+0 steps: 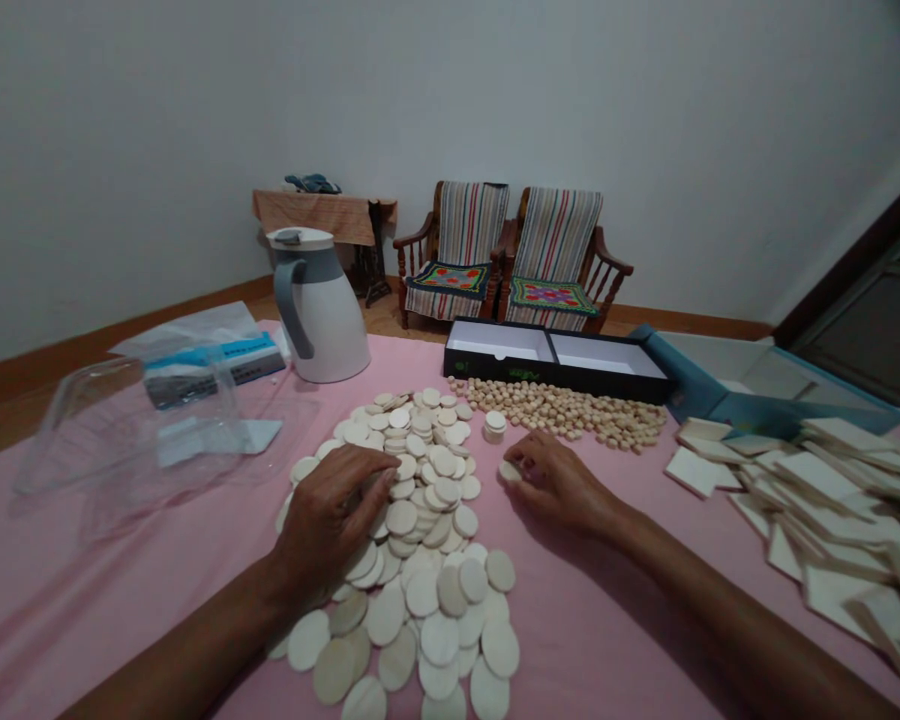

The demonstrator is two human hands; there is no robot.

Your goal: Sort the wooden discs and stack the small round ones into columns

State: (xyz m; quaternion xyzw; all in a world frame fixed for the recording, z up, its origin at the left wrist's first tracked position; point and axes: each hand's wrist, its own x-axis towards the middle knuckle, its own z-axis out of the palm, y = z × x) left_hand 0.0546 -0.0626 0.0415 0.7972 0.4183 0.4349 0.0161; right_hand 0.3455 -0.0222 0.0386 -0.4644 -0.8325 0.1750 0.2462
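A wide heap of pale wooden discs covers the middle of the pink tablecloth. My left hand lies on the heap's left side, fingers curled over the discs and touching them. My right hand rests on the cloth to the right of the heap, fingers pinched on one wooden disc. Just beyond it stands a short stack of discs. Small wooden beads are strewn behind that.
A white and grey jug stands at the back left, beside a clear plastic container. An open black box sits behind the beads. Square wooden tiles are piled on the right. Two striped armchairs stand by the far wall.
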